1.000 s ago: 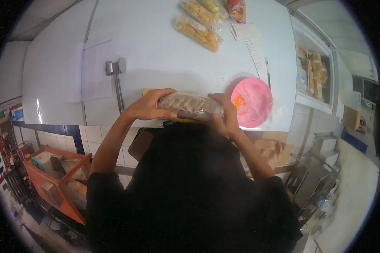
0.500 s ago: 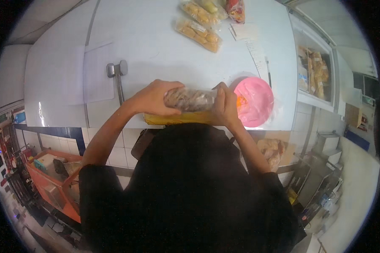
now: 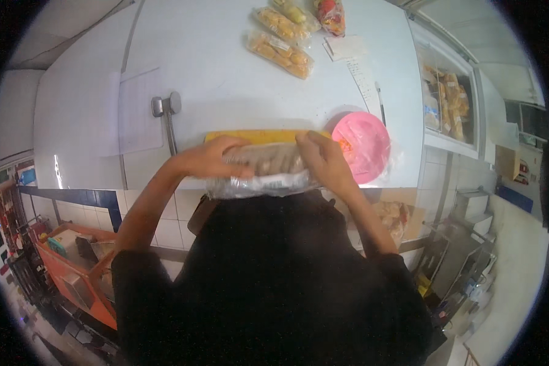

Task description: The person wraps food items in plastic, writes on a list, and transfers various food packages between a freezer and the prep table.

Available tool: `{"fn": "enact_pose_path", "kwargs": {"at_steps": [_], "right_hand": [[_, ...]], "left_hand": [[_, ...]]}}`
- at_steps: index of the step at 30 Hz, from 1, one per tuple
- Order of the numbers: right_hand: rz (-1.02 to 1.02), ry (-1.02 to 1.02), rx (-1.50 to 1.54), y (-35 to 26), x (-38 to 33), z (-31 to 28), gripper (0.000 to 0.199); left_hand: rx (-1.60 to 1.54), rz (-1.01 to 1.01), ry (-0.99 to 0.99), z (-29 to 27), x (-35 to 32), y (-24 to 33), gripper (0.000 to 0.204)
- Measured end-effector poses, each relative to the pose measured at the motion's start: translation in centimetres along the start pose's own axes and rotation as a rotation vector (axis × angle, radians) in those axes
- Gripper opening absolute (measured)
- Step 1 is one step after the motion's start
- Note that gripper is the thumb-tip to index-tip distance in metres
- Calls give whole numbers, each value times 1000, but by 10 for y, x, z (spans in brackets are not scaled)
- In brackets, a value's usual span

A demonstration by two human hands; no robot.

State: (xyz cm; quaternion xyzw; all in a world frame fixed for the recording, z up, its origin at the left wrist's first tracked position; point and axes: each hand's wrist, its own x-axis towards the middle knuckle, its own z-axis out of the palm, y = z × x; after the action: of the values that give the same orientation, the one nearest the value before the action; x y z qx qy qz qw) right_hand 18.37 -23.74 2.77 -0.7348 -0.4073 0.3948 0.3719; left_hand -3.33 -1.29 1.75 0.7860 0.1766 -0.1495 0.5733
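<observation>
As the left hand [image 3: 216,160] and the right hand [image 3: 323,161] are gripping opposite ends of a clear-wrapped packet [image 3: 276,166] left of a pink plate [image 3: 378,127], the packet is showing a pale, labelled side, hidden half a second earlier. Now the far edge of a yellow slab [image 3: 259,135] is also appearing left of the plate, suggesting that the person is turning the packet, not releasing it.

A glossy white tabletop [image 3: 219,76] fills the upper view, catching light (a thin glare streak [image 3: 58,172] at its left). White tiles [image 3: 168,232] and a dark blue band [image 3: 102,199] show below, with a white-framed cabinet [image 3: 449,144] at right.
</observation>
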Motion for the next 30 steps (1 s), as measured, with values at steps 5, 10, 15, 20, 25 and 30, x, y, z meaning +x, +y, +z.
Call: {"fn": "enact_pose_path", "kwargs": {"at_steps": [5, 10, 15, 20, 25, 30], "right_hand": [[323, -116, 160, 7, 43, -8, 78], [413, -252, 98, 5, 59, -20, 73], [384, -15, 349, 38, 22, -18, 70], [-252, 332, 117, 87, -46, 10, 46], [-254, 600, 63, 93, -40, 40, 29], [-67, 639, 269, 76, -20, 42, 21]], "left_hand": [[161, -90, -153, -23, 28, 29, 107], [693, 194, 42, 10, 36, 82, 109], [609, 135, -86, -3, 60, 61, 87], [399, 129, -166, 9, 62, 48, 78], [245, 33, -106, 4, 64, 31, 80], [204, 37, -176, 3, 76, 18, 80]]}}
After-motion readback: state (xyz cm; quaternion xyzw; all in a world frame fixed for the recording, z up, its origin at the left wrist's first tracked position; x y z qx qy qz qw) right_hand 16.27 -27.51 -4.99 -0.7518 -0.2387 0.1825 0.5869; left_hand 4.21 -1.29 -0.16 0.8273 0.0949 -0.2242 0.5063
